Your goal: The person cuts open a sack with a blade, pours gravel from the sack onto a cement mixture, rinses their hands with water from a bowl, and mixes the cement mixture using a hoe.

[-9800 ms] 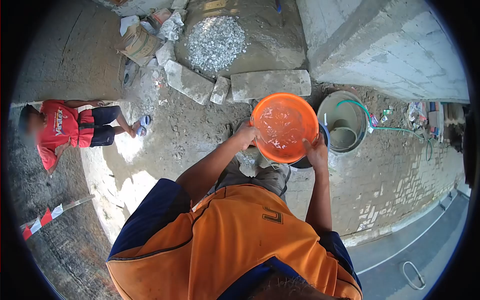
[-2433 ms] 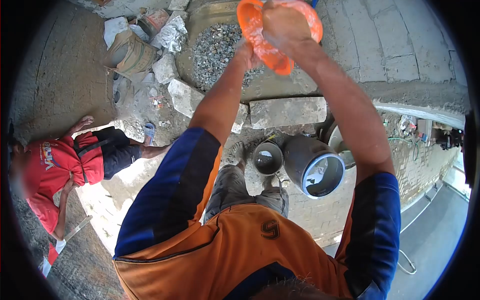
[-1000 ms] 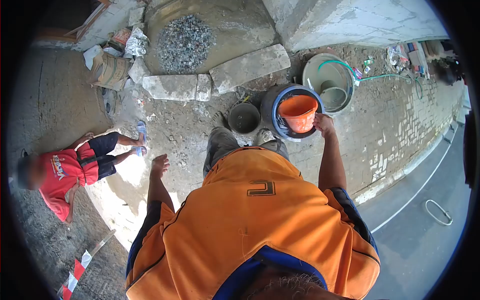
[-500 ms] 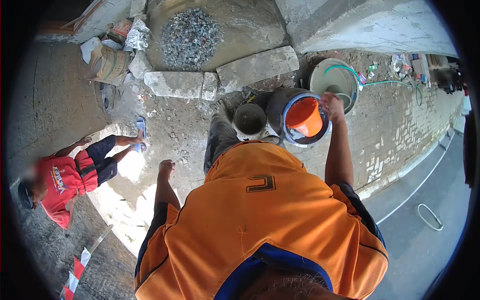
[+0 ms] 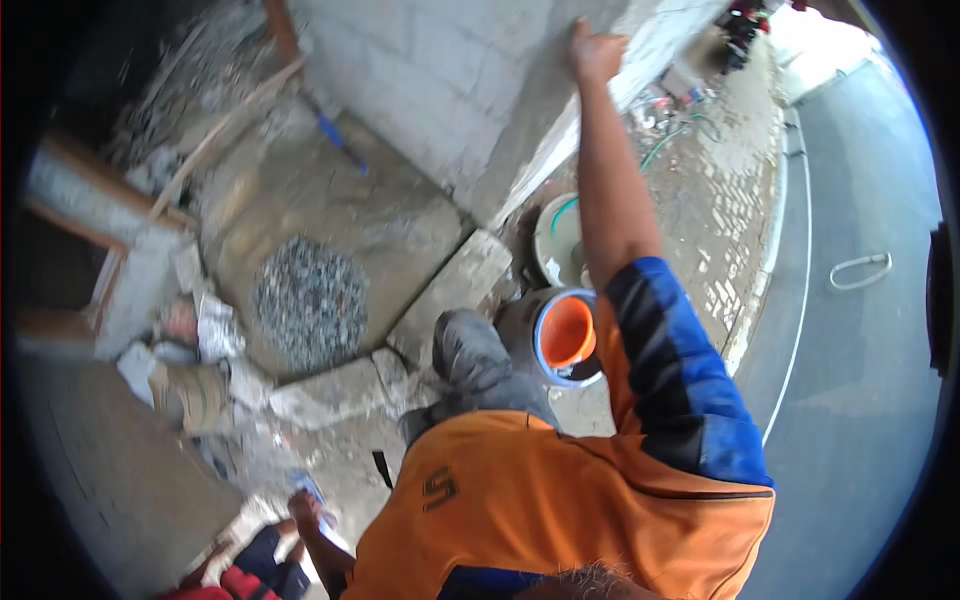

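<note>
My right hand (image 5: 598, 52) is raised at the end of a stretched arm, against the edge of the block wall (image 5: 440, 85). Its fingers are spread and nothing is held. Low on the left, my left hand (image 5: 303, 507) hangs away from any tool; its fingers are too blurred to read. An orange bucket (image 5: 568, 334) sits inside a dark drum with a blue rim (image 5: 541, 335), below my right arm. Behind it stands a round tub (image 5: 547, 240) with a green hose (image 5: 566, 206) over its rim, partly hidden by my arm.
A gravel heap (image 5: 310, 305) lies on the wet concrete floor behind a low row of concrete blocks (image 5: 450, 295). My leg (image 5: 470, 355) is at this kerb. A wooden pole (image 5: 225, 130) leans at the left, near sacks (image 5: 195, 395). A person in red (image 5: 245, 585) is at lower left.
My right hand has risen from beside the orange bucket up to the wall edge. My body and view have turned toward the gravel floor, and a leg is now at the block kerb.
</note>
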A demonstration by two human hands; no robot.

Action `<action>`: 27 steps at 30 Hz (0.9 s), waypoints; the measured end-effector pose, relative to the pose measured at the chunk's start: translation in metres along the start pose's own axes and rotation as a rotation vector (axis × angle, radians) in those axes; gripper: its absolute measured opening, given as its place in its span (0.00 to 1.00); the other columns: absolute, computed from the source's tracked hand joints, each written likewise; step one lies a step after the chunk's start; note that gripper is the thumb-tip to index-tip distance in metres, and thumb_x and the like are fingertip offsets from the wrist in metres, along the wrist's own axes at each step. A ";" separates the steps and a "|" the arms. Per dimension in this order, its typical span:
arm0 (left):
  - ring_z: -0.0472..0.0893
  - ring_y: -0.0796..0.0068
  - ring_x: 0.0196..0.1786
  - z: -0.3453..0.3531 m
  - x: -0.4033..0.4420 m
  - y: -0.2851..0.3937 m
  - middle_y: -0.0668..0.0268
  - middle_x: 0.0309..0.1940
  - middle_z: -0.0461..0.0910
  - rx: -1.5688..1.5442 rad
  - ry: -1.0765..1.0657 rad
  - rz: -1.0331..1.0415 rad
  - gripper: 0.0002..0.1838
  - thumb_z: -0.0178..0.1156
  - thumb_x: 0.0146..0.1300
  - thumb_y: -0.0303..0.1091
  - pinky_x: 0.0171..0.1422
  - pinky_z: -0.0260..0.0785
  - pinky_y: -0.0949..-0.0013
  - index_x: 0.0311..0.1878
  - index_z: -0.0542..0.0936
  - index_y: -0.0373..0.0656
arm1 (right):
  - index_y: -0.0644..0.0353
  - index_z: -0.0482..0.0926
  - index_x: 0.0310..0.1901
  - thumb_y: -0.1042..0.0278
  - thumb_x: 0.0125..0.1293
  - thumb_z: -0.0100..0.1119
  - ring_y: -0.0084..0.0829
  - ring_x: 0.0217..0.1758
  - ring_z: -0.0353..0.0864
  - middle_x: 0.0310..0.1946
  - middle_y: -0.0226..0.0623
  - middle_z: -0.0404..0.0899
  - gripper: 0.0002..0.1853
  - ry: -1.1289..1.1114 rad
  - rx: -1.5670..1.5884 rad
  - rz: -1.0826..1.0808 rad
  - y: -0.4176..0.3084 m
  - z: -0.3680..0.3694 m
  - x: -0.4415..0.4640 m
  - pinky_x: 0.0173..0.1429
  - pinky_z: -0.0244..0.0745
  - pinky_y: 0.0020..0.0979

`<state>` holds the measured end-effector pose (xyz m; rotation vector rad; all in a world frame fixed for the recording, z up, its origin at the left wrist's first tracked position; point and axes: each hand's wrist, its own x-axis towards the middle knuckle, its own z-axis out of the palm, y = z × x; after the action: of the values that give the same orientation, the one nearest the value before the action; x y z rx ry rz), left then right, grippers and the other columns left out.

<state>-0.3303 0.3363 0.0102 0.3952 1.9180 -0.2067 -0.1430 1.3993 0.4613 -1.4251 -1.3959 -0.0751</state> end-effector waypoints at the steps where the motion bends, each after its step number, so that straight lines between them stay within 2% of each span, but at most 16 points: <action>1: 0.71 0.64 0.65 -0.014 0.012 0.007 0.56 0.64 0.66 -0.922 0.006 -0.055 0.32 0.46 0.71 0.45 0.60 0.72 0.56 0.74 0.53 0.45 | 0.83 0.59 0.64 0.44 0.58 0.65 0.58 0.61 0.73 0.60 0.66 0.68 0.48 -0.161 0.072 0.154 -0.028 -0.032 -0.009 0.65 0.68 0.50; 2: 0.70 0.62 0.67 -0.033 0.005 0.026 0.52 0.69 0.62 -1.438 0.043 -0.109 0.33 0.42 0.73 0.40 0.62 0.72 0.60 0.77 0.45 0.44 | 0.82 0.56 0.66 0.44 0.59 0.64 0.56 0.59 0.75 0.59 0.63 0.69 0.50 -0.052 -0.003 0.089 -0.025 -0.021 -0.011 0.63 0.68 0.50; 5: 0.73 0.64 0.55 -0.070 0.022 0.075 0.57 0.55 0.68 -1.202 0.109 -0.271 0.24 0.46 0.71 0.42 0.53 0.71 0.62 0.67 0.58 0.46 | 0.78 0.60 0.64 0.47 0.60 0.66 0.51 0.55 0.77 0.53 0.55 0.73 0.44 -0.149 0.003 0.147 -0.037 -0.041 -0.011 0.58 0.72 0.47; 11: 0.79 0.69 0.30 -0.118 0.099 0.118 0.69 0.28 0.80 -1.193 0.147 0.029 0.14 0.53 0.67 0.45 0.36 0.70 0.64 0.46 0.83 0.50 | 0.77 0.65 0.59 0.40 0.59 0.64 0.58 0.52 0.79 0.55 0.64 0.73 0.44 -0.172 0.006 0.116 -0.027 -0.033 -0.006 0.57 0.74 0.48; 12: 0.74 0.76 0.26 -0.125 0.083 0.138 0.69 0.29 0.78 -1.156 0.237 -0.026 0.11 0.57 0.65 0.38 0.30 0.66 0.69 0.46 0.82 0.46 | 0.76 0.66 0.56 0.41 0.58 0.64 0.60 0.49 0.80 0.50 0.67 0.76 0.42 -0.100 -0.043 0.053 -0.027 -0.031 -0.008 0.54 0.75 0.49; 13: 0.76 0.78 0.27 -0.131 0.072 0.157 0.69 0.29 0.79 -1.332 0.248 0.052 0.10 0.60 0.64 0.36 0.29 0.67 0.73 0.44 0.82 0.43 | 0.73 0.69 0.52 0.38 0.56 0.66 0.61 0.46 0.81 0.42 0.65 0.80 0.40 -0.114 -0.032 0.061 -0.023 -0.029 -0.007 0.53 0.76 0.49; 14: 0.76 0.75 0.32 -0.128 0.097 0.147 0.67 0.34 0.81 -1.206 0.215 0.403 0.17 0.61 0.61 0.46 0.32 0.64 0.69 0.45 0.81 0.44 | 0.71 0.72 0.45 0.36 0.53 0.67 0.62 0.43 0.82 0.35 0.63 0.81 0.39 -0.047 -0.105 0.030 -0.019 -0.022 -0.007 0.50 0.76 0.49; 16: 0.78 0.76 0.33 -0.145 0.083 0.181 0.64 0.39 0.83 -1.177 0.452 0.427 0.18 0.60 0.64 0.43 0.35 0.68 0.71 0.50 0.82 0.39 | 0.72 0.75 0.38 0.31 0.53 0.66 0.61 0.40 0.82 0.34 0.61 0.82 0.40 -0.027 -0.221 -0.029 -0.002 -0.007 0.000 0.47 0.76 0.51; 17: 0.81 0.75 0.38 -0.166 0.069 0.206 0.66 0.36 0.84 -1.151 0.575 0.565 0.14 0.61 0.65 0.38 0.43 0.73 0.69 0.44 0.83 0.37 | 0.74 0.75 0.38 0.27 0.52 0.63 0.60 0.40 0.83 0.33 0.61 0.82 0.44 0.035 -0.208 -0.093 0.008 -0.001 0.002 0.46 0.76 0.52; 19: 0.80 0.77 0.38 -0.231 0.047 0.271 0.64 0.37 0.84 -1.194 0.610 0.333 0.16 0.69 0.60 0.39 0.45 0.71 0.72 0.45 0.83 0.36 | 0.76 0.75 0.37 0.24 0.48 0.64 0.61 0.37 0.83 0.31 0.63 0.82 0.47 0.113 -0.279 -0.086 0.013 0.006 0.006 0.43 0.77 0.53; 20: 0.80 0.75 0.42 -0.252 0.061 0.295 0.62 0.41 0.84 -1.383 0.679 0.449 0.19 0.71 0.59 0.40 0.49 0.72 0.72 0.47 0.82 0.36 | 0.78 0.76 0.35 0.25 0.47 0.65 0.61 0.35 0.83 0.29 0.65 0.81 0.47 0.142 -0.321 -0.088 0.023 0.011 0.010 0.41 0.78 0.52; 21: 0.81 0.73 0.46 -0.280 0.082 0.312 0.61 0.43 0.84 -1.204 0.780 0.488 0.23 0.72 0.58 0.41 0.53 0.72 0.69 0.51 0.80 0.36 | 0.80 0.76 0.34 0.25 0.47 0.64 0.61 0.34 0.83 0.28 0.67 0.80 0.48 0.119 -0.252 -0.018 0.002 -0.002 -0.003 0.41 0.78 0.51; 22: 0.81 0.71 0.48 -0.317 0.075 0.354 0.59 0.46 0.83 -1.246 0.813 0.446 0.27 0.73 0.57 0.43 0.54 0.73 0.68 0.54 0.79 0.35 | 0.81 0.77 0.34 0.26 0.47 0.66 0.62 0.34 0.82 0.28 0.67 0.80 0.48 0.132 -0.298 -0.038 0.011 0.002 0.004 0.42 0.79 0.50; 25: 0.81 0.64 0.52 -0.440 0.057 0.468 0.53 0.53 0.81 -1.026 0.958 0.558 0.39 0.75 0.53 0.50 0.57 0.73 0.65 0.61 0.74 0.32 | 0.82 0.77 0.36 0.39 0.52 0.71 0.56 0.39 0.83 0.36 0.66 0.81 0.40 0.203 -0.154 -0.045 -0.006 -0.006 -0.013 0.47 0.79 0.50; 26: 0.81 0.59 0.55 -0.482 0.058 0.502 0.50 0.56 0.79 -0.897 1.051 0.612 0.42 0.75 0.52 0.52 0.59 0.73 0.62 0.62 0.73 0.33 | 0.82 0.76 0.36 0.56 0.54 0.72 0.49 0.38 0.84 0.33 0.59 0.81 0.28 0.065 -0.058 0.120 -0.034 -0.018 -0.019 0.43 0.82 0.47; 27: 0.79 0.54 0.58 -0.518 0.052 0.536 0.48 0.58 0.77 -0.882 1.132 0.715 0.42 0.74 0.52 0.53 0.61 0.73 0.60 0.64 0.72 0.35 | 0.77 0.74 0.42 0.74 0.52 0.68 0.41 0.38 0.84 0.32 0.52 0.79 0.19 0.025 0.206 -0.071 -0.054 -0.028 -0.035 0.40 0.85 0.41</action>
<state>-0.5996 1.0127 0.1780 0.6088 2.4892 1.5724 -0.1765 1.3415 0.4826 -1.2011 -1.3911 0.0053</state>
